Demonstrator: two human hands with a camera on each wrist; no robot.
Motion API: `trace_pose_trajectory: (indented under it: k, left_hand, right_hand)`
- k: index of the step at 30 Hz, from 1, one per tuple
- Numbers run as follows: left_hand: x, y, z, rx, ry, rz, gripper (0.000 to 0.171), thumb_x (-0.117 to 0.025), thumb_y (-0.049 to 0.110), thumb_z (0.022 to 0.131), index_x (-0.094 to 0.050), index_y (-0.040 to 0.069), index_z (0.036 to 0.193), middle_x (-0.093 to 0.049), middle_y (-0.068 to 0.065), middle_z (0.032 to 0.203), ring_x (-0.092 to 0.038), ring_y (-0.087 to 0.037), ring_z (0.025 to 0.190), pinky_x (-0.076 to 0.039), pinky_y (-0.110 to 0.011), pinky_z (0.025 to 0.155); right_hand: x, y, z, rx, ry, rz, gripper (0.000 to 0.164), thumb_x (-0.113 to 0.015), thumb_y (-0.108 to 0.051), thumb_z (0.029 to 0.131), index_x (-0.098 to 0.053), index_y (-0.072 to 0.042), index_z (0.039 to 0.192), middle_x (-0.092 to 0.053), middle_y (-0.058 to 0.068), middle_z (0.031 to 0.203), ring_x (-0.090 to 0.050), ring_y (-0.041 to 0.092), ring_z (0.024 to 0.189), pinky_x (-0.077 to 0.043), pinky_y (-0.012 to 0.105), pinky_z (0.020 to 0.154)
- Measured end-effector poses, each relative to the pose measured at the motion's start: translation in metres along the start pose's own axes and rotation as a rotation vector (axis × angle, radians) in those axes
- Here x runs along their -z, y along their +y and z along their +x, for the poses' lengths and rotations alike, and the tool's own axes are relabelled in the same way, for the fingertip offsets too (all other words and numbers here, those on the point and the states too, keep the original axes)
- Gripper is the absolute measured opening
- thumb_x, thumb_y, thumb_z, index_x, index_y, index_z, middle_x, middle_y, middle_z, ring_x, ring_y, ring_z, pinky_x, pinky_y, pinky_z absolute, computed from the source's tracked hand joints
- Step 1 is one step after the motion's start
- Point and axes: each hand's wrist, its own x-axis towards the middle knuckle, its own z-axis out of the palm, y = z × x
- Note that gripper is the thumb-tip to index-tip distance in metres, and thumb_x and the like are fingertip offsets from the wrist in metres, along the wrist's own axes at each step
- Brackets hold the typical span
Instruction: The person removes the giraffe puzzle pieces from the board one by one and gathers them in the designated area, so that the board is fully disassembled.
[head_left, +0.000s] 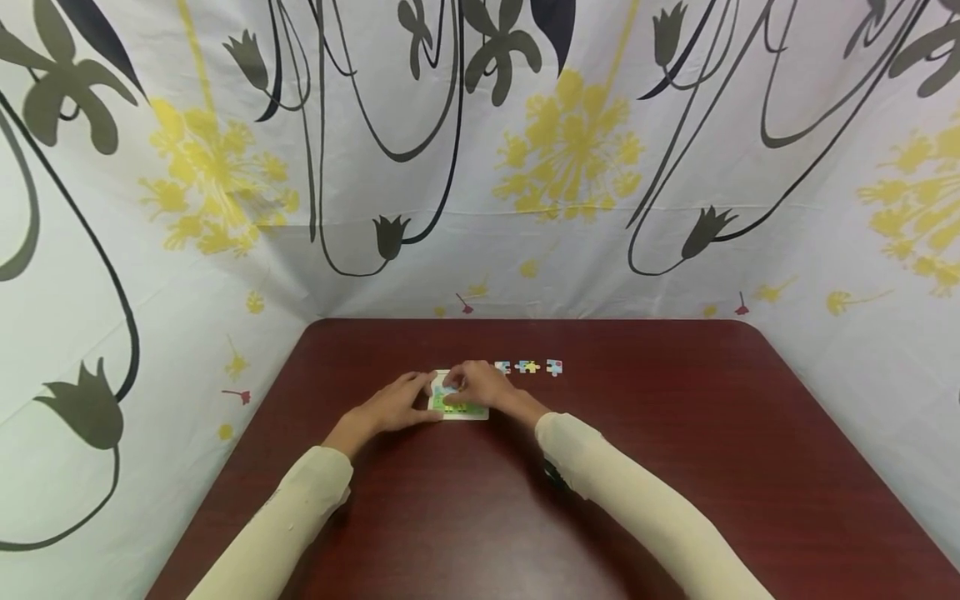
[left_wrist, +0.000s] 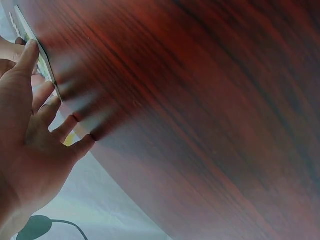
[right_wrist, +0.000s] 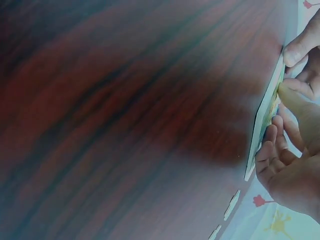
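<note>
Where the two hands met, a small flat puzzle board (head_left: 467,411) lay on the tabletop, between the left hand and directly under the right. It had a pale, whitish border with rounded corners; inside ran a bright picture, light blue toward the far side, green nearer the wrists, with yellow touches. The right fingers covered part of it.

The left hand (head_left: 393,403) was spread, its thumb touching the near left corner and other fingertips along the left edge. The right hand (head_left: 483,385) bent its fingers down over the picture; whether they pinched a piece could not be told.

Just beyond the right hand and to its right, three loose puzzle pieces (head_left: 527,367) lay in a row, light blue with yellow and red marks, the nearest partly hidden. Cream sleeves (head_left: 637,500) covered both forearms. Around them spread the glossy red-brown tabletop (head_left: 480,517), and beyond the hands hung a white floral cloth (head_left: 525,250).
</note>
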Motion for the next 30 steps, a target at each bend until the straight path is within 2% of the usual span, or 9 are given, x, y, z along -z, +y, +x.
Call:
trace_pose_trajectory:
  k: [8, 13, 17, 22, 30]
  left_hand:
    - [0.0, 0.001, 0.0, 0.014, -0.004, 0.01, 0.079, -0.071, 0.052, 0.096, -0.04, 0.012, 0.158, -0.045, -0.013, 0.151, -0.049, -0.03, 0.135, -0.045, -0.053, 0.1]
    - [-0.001, 0.001, 0.001, 0.018, -0.014, 0.011, 0.08, -0.071, 0.053, 0.096, -0.039, 0.013, 0.159, -0.044, -0.014, 0.154, -0.044, -0.032, 0.141, -0.043, -0.055, 0.104]
    - [-0.001, 0.001, 0.002, 0.019, -0.015, 0.016, 0.08, -0.071, 0.053, 0.096, -0.04, 0.013, 0.158, -0.044, -0.014, 0.154, -0.043, -0.032, 0.143, -0.043, -0.056, 0.106]
    - [0.0, 0.001, 0.003, 0.02, -0.013, 0.019, 0.074, -0.072, 0.054, 0.095, -0.046, 0.014, 0.151, -0.044, -0.015, 0.153, -0.045, -0.033, 0.141, -0.044, -0.056, 0.105]
    - [-0.003, -0.001, 0.005, 0.02, -0.01, 0.022, 0.071, -0.071, 0.055, 0.095, -0.047, 0.015, 0.148, -0.045, -0.015, 0.152, -0.048, -0.03, 0.136, -0.045, -0.053, 0.1]
  right_hand:
    - [-0.002, -0.002, 0.001, -0.012, 0.022, 0.039, 0.027, -0.085, -0.026, 0.09, -0.073, -0.012, 0.11, -0.07, 0.002, 0.103, -0.067, 0.014, 0.089, -0.056, 0.029, 0.075]
    - [-0.004, -0.001, -0.002, -0.018, 0.033, 0.075, 0.027, -0.084, -0.025, 0.091, -0.07, -0.013, 0.112, -0.072, 0.002, 0.106, -0.069, 0.015, 0.092, -0.057, 0.029, 0.077]
    - [-0.005, 0.002, -0.004, 0.013, 0.055, 0.093, 0.024, -0.08, -0.022, 0.094, -0.07, -0.012, 0.113, -0.074, 0.004, 0.106, -0.071, 0.015, 0.094, -0.057, 0.028, 0.078]
    - [-0.006, 0.005, -0.006, 0.066, 0.093, 0.135, 0.015, -0.074, -0.013, 0.098, -0.072, -0.009, 0.112, -0.075, 0.005, 0.1, -0.071, 0.014, 0.089, -0.056, 0.025, 0.072]
    - [-0.005, 0.006, -0.009, 0.077, 0.119, 0.155, 0.013, -0.073, -0.011, 0.098, -0.072, -0.009, 0.112, -0.076, 0.006, 0.102, -0.072, 0.017, 0.092, -0.057, 0.026, 0.075]
